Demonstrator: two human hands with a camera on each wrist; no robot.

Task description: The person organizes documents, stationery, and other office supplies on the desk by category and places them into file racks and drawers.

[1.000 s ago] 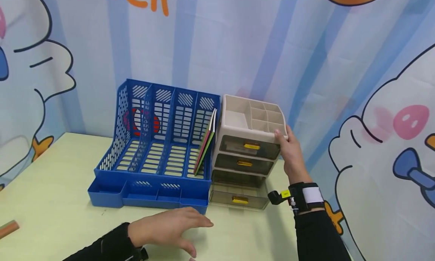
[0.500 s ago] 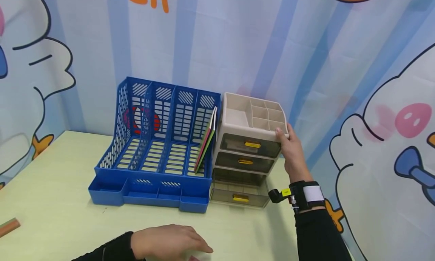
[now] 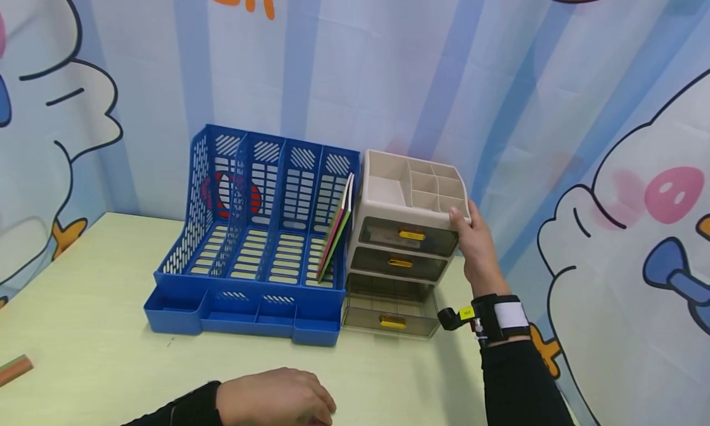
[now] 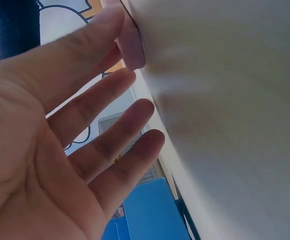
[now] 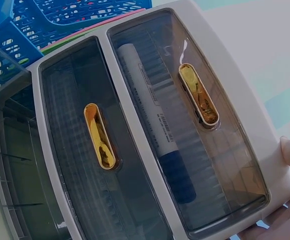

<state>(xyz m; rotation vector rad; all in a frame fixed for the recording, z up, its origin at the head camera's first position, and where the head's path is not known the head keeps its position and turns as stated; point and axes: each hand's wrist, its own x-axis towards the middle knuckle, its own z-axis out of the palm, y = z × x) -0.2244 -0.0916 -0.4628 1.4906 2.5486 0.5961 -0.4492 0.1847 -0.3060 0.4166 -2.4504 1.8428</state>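
My left hand point(image 3: 277, 398) is low over the table in front of the blue rack. In the left wrist view its thumb and index finger pinch a small pink block point(image 4: 131, 47), eraser-like, at the table surface; the other fingers are loosely extended. My right hand point(image 3: 478, 250) grips the upper right front corner of a beige drawer organizer point(image 3: 388, 207), thumb on top. The organizer's bottom drawer point(image 3: 391, 324) is pulled out; the two above are closed. Through the top drawer's smoky front, the right wrist view shows a white marker point(image 5: 147, 100) with a blue cap.
A blue file rack point(image 3: 244, 312) stands left of the organizer, with thin booklets point(image 3: 335, 235) leaning in its rightmost slot. An orange-brown stick-like piece point(image 3: 15, 370) lies at the table's left edge. A printed curtain point(image 3: 366, 62) hangs behind.
My left hand has lowered towards the near table edge, and its spread fingers have closed on the pink block. The right hand keeps its hold on the organizer.
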